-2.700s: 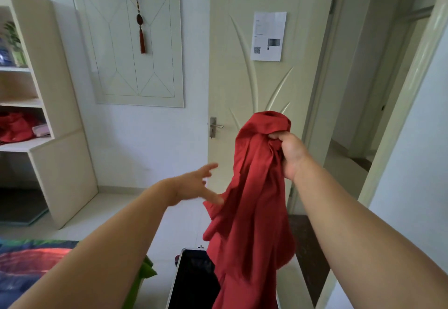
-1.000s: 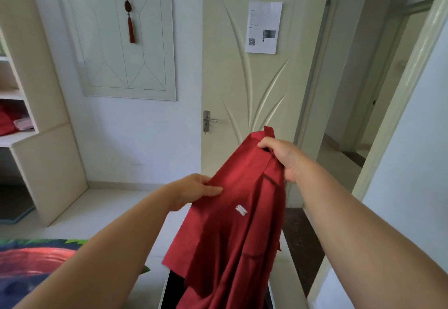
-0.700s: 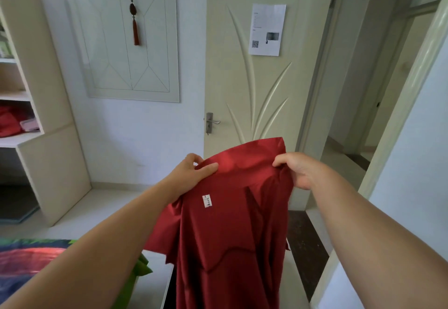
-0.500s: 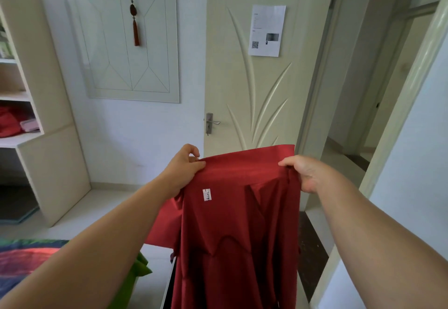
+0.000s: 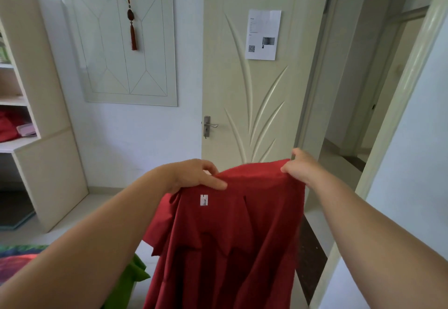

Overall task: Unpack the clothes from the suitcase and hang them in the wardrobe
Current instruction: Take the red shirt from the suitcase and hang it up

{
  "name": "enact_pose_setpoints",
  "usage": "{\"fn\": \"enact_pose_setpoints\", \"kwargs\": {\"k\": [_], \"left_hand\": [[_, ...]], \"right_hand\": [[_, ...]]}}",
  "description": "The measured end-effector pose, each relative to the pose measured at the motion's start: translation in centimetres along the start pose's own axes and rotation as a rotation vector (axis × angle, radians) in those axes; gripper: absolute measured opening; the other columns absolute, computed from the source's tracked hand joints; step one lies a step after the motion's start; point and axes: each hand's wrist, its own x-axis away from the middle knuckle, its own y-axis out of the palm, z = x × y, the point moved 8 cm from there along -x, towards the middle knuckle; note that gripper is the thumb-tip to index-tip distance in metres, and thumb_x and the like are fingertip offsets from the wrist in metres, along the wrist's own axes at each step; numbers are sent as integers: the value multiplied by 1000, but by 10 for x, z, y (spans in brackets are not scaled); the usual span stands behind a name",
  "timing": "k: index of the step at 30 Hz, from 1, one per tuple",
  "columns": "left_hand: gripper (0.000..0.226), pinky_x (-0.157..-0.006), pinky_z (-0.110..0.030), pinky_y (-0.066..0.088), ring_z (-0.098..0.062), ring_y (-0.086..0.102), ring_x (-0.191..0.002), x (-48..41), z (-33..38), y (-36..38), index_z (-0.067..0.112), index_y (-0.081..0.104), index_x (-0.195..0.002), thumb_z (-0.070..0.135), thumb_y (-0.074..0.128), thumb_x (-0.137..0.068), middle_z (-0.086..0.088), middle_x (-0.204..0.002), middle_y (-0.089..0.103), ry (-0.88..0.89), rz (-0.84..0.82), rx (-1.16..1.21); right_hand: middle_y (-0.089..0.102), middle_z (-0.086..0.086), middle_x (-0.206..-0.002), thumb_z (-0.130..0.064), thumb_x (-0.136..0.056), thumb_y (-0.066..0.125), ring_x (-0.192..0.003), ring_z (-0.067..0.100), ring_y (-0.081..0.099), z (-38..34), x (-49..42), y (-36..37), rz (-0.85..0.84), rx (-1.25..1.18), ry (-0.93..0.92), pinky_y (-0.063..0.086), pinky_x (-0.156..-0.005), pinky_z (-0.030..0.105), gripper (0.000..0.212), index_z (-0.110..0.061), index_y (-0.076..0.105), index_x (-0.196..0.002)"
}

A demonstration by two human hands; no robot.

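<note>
I hold a red garment [image 5: 232, 241] spread out in front of me, hanging down past the bottom of the view. My left hand [image 5: 194, 174] pinches its top edge at the left, thumb over the cloth. My right hand [image 5: 299, 167] grips the top edge at the right. A small white label [image 5: 204, 200] shows on the cloth just below my left hand. The suitcase is hidden behind the garment.
A cream door [image 5: 252, 78] with a paper sheet [image 5: 263, 35] stands straight ahead; an open doorway [image 5: 363, 114] lies to its right. A wall panel with hooks [image 5: 121, 37] carries a red tassel. An open shelf unit [image 5: 31, 114] stands left. Green cloth [image 5: 132, 277] lies low.
My left hand took hold of the bunched garment, and both hands drew its top edge apart, so the cloth now hangs spread wide.
</note>
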Motion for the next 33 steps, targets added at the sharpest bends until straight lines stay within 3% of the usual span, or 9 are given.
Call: {"fn": "enact_pose_setpoints", "kwargs": {"k": [2,5,7,10,14,19,22,28,33], "left_hand": [[15,-81,-36,56,-20,64,-77,-4,9,4,14,69,-87,21,76,-76,-5,-83,68,34,41,-175],[8,-82,-34,54,-19,63,-79,-9,31,7,17,71,-85,22,71,-80,-4,-84,68,131,115,-179],[6,-79,-30,52,-16,61,-77,-8,43,10,19,71,-84,23,71,-80,-1,-81,67,197,116,-197],[13,-70,-26,46,-15,57,-74,-1,42,0,18,68,-83,22,75,-74,1,-77,62,232,151,-338],[24,-92,-34,39,-23,44,-114,9,33,-18,19,63,-103,23,60,-80,2,-120,50,349,478,-857],[22,-71,-31,41,-25,56,-81,3,25,-5,3,64,-89,16,47,-93,-10,-85,63,381,445,-303],[23,-72,-31,40,-26,57,-82,-1,38,23,5,61,-85,21,48,-95,-11,-83,63,465,369,-321],[13,-76,-30,44,-26,61,-94,10,95,95,14,66,-94,22,58,-87,-9,-95,68,585,233,-561],[19,-82,-35,49,-30,61,-96,49,165,164,11,66,-96,16,48,-92,-13,-99,68,694,206,-361]], "right_hand": [[46,13,-139,-10,-80,54,-125,31,48,-32,18,5,54,173,-197,43,-100,35,67,-16,31,-142],[43,2,-142,-3,-78,66,-131,19,42,-79,62,62,-491,-133,-382,38,-98,27,71,-19,39,-141],[61,1,-124,-5,-77,70,-116,17,56,-88,78,90,-667,-191,-365,45,-95,26,57,-18,53,-130],[63,2,-84,-13,-82,66,-79,15,59,-93,71,82,-508,-175,-384,46,-71,22,22,-8,69,-103],[61,4,-75,-15,-81,65,-71,13,55,-110,68,55,-315,-234,-458,45,-69,26,10,-5,68,-82],[59,-5,-79,-28,-78,67,-78,16,56,-100,64,28,-113,63,-455,43,-65,27,10,-21,62,-82],[61,-2,-90,-27,-79,66,-86,18,57,-69,72,5,-5,208,-387,43,-68,27,12,-21,62,-89],[58,-2,-77,-32,-79,65,-80,22,58,-7,112,-55,142,177,-214,39,-61,28,24,-25,50,-63],[59,1,-88,-27,-83,61,-84,22,57,47,173,-126,192,160,-103,40,-64,29,9,-19,58,-80]]}}
